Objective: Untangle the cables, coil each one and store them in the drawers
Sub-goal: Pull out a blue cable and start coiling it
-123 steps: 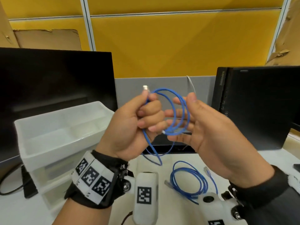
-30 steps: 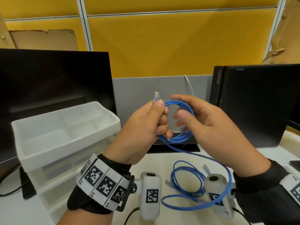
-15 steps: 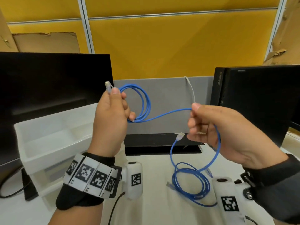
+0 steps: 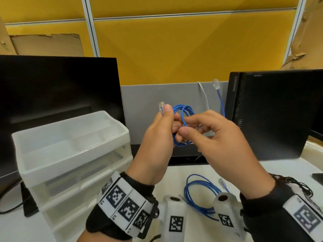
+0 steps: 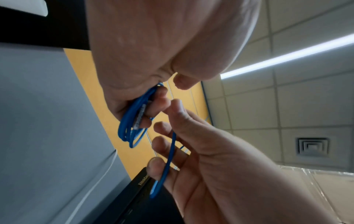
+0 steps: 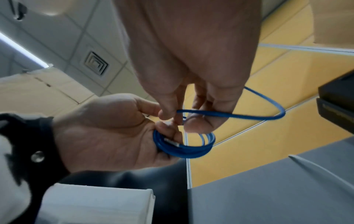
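Note:
My left hand [image 4: 172, 123] grips a small coil of blue network cable [image 4: 183, 112] at chest height, and one clear plug [image 4: 161, 106] sticks up past the thumb. Close against it, my right hand [image 4: 186, 128] pinches the same cable's loose tail. The tail's other plug [image 4: 216, 84] points up behind that hand. The right wrist view shows the coil [image 6: 184, 148] in the left palm and the strand [image 6: 249, 116] between right thumb and finger. A second blue cable [image 4: 199, 194] lies loosely coiled on the desk. The white drawer unit [image 4: 70, 154] stands at left, drawers closed.
A dark monitor [image 4: 52, 95] stands behind the drawer unit, and a black computer case [image 4: 271, 110] is at right. A white cord [image 4: 205, 96] hangs down the grey partition [image 4: 148, 102]. The drawer unit's top is an open divided tray [image 4: 78, 130].
Half a second ago my hands were apart with a strand stretched between them. They have come together, the strand is drawn in at the coil, and the loose plug end now points upward.

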Motion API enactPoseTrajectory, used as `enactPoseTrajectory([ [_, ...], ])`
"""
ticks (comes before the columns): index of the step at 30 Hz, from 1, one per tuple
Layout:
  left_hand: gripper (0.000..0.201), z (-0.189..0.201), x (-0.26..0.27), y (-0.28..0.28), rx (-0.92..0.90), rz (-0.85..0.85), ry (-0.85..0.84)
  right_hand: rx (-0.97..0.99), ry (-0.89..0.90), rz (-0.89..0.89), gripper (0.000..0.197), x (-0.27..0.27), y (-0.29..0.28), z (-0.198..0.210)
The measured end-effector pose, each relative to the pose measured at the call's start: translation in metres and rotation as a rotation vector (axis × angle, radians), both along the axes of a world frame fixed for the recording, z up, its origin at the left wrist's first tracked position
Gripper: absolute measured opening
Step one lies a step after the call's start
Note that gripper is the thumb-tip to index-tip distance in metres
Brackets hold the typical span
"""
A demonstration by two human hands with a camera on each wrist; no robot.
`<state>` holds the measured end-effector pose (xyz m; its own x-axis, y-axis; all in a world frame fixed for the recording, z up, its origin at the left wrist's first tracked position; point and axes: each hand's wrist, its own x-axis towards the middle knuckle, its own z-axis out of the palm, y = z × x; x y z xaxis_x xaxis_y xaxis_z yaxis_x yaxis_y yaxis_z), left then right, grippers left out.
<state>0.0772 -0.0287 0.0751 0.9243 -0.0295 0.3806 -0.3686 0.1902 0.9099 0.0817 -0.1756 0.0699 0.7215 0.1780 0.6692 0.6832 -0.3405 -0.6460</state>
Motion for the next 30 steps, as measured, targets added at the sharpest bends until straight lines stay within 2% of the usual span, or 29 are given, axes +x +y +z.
enactPoseTrajectory([
  [3,0.043,-0.003,0.002,-0.001,0.128,0.123,-0.053,-0.163,-0.069,0.007,0.031,0.002,0.006,-0.006],
  [6,0.033,-0.009,0.007,0.002,0.215,0.265,-0.094,-0.328,-0.079,0.046,0.028,0.006,0.009,-0.013],
  [9,0.025,-0.011,0.009,0.003,0.210,0.297,-0.085,-0.353,-0.118,0.043,0.034,0.010,0.002,-0.010],
  [11,0.027,-0.012,0.012,0.005,0.197,0.268,-0.071,-0.344,-0.135,0.059,0.036,0.011,-0.003,-0.008],
  [14,0.041,-0.013,0.014,0.007,0.122,0.091,-0.005,-0.334,-0.168,0.040,0.032,0.013,-0.009,-0.005],
  [16,0.042,-0.010,0.012,0.009,0.061,0.003,0.047,-0.306,-0.182,0.050,0.029,0.014,-0.013,-0.004],
  [20,0.032,-0.004,0.011,0.011,-0.065,-0.028,0.033,-0.217,-0.127,0.088,0.028,0.007,-0.009,-0.002],
  [23,0.030,-0.001,0.012,0.010,-0.232,-0.034,0.035,-0.036,-0.064,0.000,0.025,0.003,-0.001,-0.005],
  [25,0.028,0.001,0.010,0.008,-0.321,-0.064,0.019,0.061,0.004,-0.085,0.040,0.000,0.007,-0.006],
  [27,0.028,0.003,0.010,0.007,-0.407,-0.092,0.006,0.092,0.107,-0.093,0.061,-0.002,0.013,-0.008],
  [28,0.029,0.004,0.009,0.008,-0.450,-0.117,0.007,0.102,0.161,-0.061,0.063,-0.002,0.014,-0.008],
  [30,0.031,0.005,0.009,0.011,-0.510,-0.175,0.007,0.124,0.232,0.040,0.048,-0.004,0.017,-0.008],
])
